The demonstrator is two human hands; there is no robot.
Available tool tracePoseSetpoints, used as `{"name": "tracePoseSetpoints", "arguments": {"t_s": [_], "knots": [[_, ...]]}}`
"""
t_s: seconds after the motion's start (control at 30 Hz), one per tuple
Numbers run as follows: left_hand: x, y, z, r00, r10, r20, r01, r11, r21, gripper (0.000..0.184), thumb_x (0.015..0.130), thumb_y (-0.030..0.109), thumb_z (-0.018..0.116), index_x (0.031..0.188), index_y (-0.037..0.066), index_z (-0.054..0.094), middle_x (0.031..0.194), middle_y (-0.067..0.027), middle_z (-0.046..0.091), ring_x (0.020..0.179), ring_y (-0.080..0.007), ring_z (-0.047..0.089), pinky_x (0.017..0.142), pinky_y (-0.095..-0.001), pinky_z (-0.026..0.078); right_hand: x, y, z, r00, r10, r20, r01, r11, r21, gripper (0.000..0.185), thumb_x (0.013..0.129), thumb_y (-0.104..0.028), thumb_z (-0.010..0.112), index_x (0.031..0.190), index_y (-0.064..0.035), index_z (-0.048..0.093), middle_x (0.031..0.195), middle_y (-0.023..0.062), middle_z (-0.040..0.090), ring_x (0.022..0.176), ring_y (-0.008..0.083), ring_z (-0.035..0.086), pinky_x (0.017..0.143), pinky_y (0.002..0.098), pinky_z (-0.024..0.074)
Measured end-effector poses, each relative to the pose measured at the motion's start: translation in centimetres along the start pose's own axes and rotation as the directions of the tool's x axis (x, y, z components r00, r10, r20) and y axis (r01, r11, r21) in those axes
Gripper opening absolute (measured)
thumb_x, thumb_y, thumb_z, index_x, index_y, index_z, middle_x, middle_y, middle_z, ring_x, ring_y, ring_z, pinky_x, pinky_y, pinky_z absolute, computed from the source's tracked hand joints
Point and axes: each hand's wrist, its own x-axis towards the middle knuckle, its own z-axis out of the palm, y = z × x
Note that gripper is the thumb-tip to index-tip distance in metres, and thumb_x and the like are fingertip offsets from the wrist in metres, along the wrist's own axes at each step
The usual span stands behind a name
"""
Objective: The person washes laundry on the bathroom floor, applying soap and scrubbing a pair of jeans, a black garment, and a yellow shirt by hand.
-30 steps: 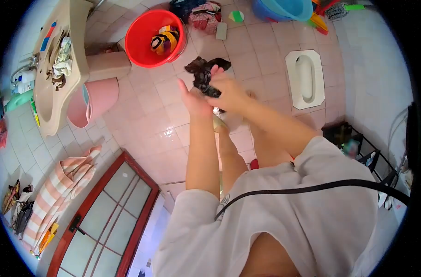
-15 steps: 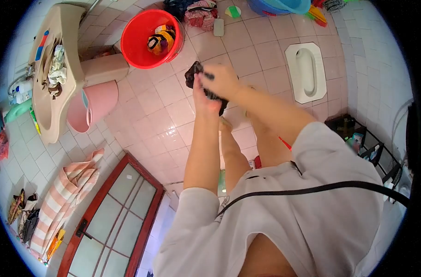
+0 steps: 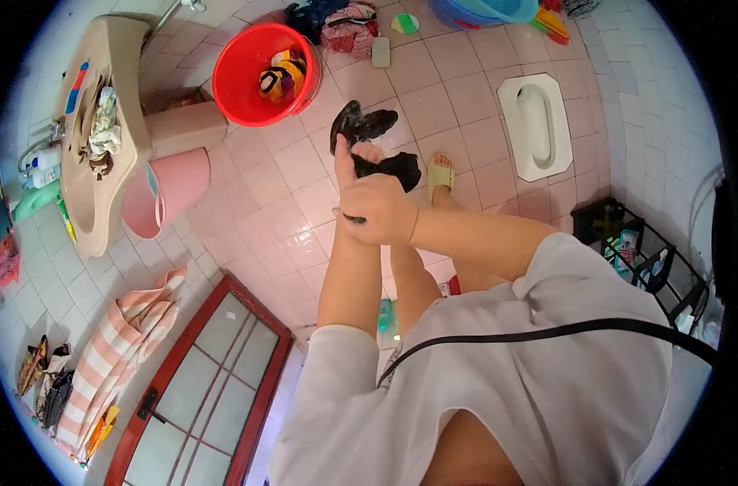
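Observation:
A wet-looking black cloth [image 3: 397, 168] hangs in loose folds from my left hand [image 3: 348, 160], whose fingers are curled round it while the index finger or thumb points up. Across the left wrist lies my right hand [image 3: 378, 212], its fingers closed; a small dark bit of cloth shows between them. The right hand partly covers the left palm. Beyond the hands, part of the cloth spreads toward a red bucket [image 3: 225, 77], which holds yellow and dark fabric [image 3: 281, 81].
On the left are a sink [image 3: 81, 212] with cloths in it and a pink bin [image 3: 182, 186]. A squat toilet [image 3: 537, 130] is at right, a black rack [image 3: 648, 259] below it. Blue basins [image 3: 498, 11] stand at the top. A sandaled foot [image 3: 440, 176] is near the cloth.
My right hand has moved down from the cloth to the left wrist. The black cloth has gone from bunched between both hands to hanging more spread out.

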Motion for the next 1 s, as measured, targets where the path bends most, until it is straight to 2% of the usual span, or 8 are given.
{"name": "tracePoseSetpoints", "arguments": {"t_s": [0.13,0.23,0.33,0.47,0.57,0.63,0.77,1.0], "knots": [[1.1,-3.1,10.1,0.767,0.204,-0.609,-0.080,0.971,0.224,0.039,0.093,0.041,0.040,0.113,0.011,0.054,0.113,-0.0072,0.057,0.107,-0.0235,0.053,0.095,-0.0410,0.041,2.9,7.9,0.2,0.944,0.312,-0.109,-0.313,0.950,0.008,0.017,0.071,-0.021,0.062,0.067,-0.0064,0.054,0.064,0.0123,0.054,0.059,0.0306,0.056,0.054,0.0396,0.0433],[1.3,-3.3,10.1,0.754,0.253,-0.606,-0.097,0.955,0.279,0.040,0.092,0.043,0.041,0.107,0.009,0.056,0.109,-0.0081,0.059,0.104,-0.0234,0.054,0.091,-0.0416,0.043,2.7,6.6,-0.5,0.871,0.465,-0.161,-0.457,0.885,0.085,0.018,0.070,-0.026,0.060,0.066,-0.0089,0.056,0.066,0.0119,0.058,0.061,0.0338,0.056,0.054,0.0415,0.0435],[1.2,0.5,0.7,0.914,-0.198,0.355,0.227,0.973,-0.042,0.033,0.092,0.041,0.041,0.091,0.010,0.055,0.099,-0.0093,0.058,0.094,-0.0218,0.056,0.082,-0.0407,0.047,1.4,2.2,-1.9,0.993,0.111,0.039,-0.109,0.992,-0.064,0.019,0.073,-0.016,0.060,0.063,-0.0029,0.049,0.066,0.0148,0.055,0.063,0.0282,0.058,0.056,0.0338,0.0467],[0.6,-3.2,10.1,0.764,0.205,-0.612,-0.131,0.978,0.164,0.042,0.089,0.043,0.043,0.107,0.006,0.056,0.112,-0.0127,0.057,0.105,-0.0282,0.054,0.094,-0.0446,0.042,2.8,5.6,-2.1,0.900,0.435,-0.026,-0.433,0.900,0.050,0.020,0.074,-0.028,0.058,0.070,-0.0093,0.063,0.066,0.0160,0.060,0.063,0.0352,0.059,0.059,0.0444,0.0458],[-0.3,-2.7,15.1,0.809,0.217,-0.546,-0.218,0.974,0.063,0.039,0.092,0.041,0.039,0.104,0.009,0.058,0.101,-0.0087,0.061,0.107,-0.0296,0.052,0.099,-0.0490,0.036,2.4,11.5,-3.1,0.943,0.326,-0.066,-0.332,0.927,-0.176,0.036,0.081,-0.038,0.056,0.070,-0.0047,0.063,0.065,0.0161,0.061,0.062,0.0312,0.062,0.059,0.0402,0.0487],[-0.5,0.2,9.3,0.945,0.249,0.211,-0.272,0.959,0.086,0.037,0.093,0.040,0.039,0.099,0.009,0.058,0.101,-0.0140,0.063,0.106,-0.0303,0.052,0.099,-0.0482,0.035,2.5,9.7,-4.2,0.858,0.508,0.070,-0.509,0.861,-0.008,0.036,0.080,-0.038,0.059,0.073,-0.0030,0.064,0.065,0.0144,0.062,0.062,0.0263,0.062,0.060,0.0371,0.0492],[1.3,-0.8,13.6,0.914,0.350,-0.204,-0.238,0.872,0.428,0.027,0.093,0.032,0.048,0.098,0.007,0.056,0.101,-0.0162,0.064,0.099,-0.0316,0.057,0.095,-0.0433,0.039,4.4,4.1,-7.6,0.626,0.433,0.648,-0.698,0.682,0.219,0.046,0.071,-0.034,0.070,0.100,-0.0001,0.061,0.078,0.0074,0.063,0.071,0.0200,0.060,0.067,0.0352,0.0479],[1.8,3.0,14.0,0.908,0.348,-0.232,-0.309,0.932,0.189,0.043,0.095,0.041,0.041,0.064,0.012,0.036,0.057,0.0000,0.031,0.056,-0.0159,0.033,0.066,-0.0341,0.040,0.2,10.9,-5.4,0.605,0.564,0.562,-0.579,0.796,-0.175,0.053,0.054,-0.026,0.074,0.101,-0.0045,0.064,0.088,0.0147,0.066,0.081,0.0255,0.064,0.073,0.0345,0.0495]]}}
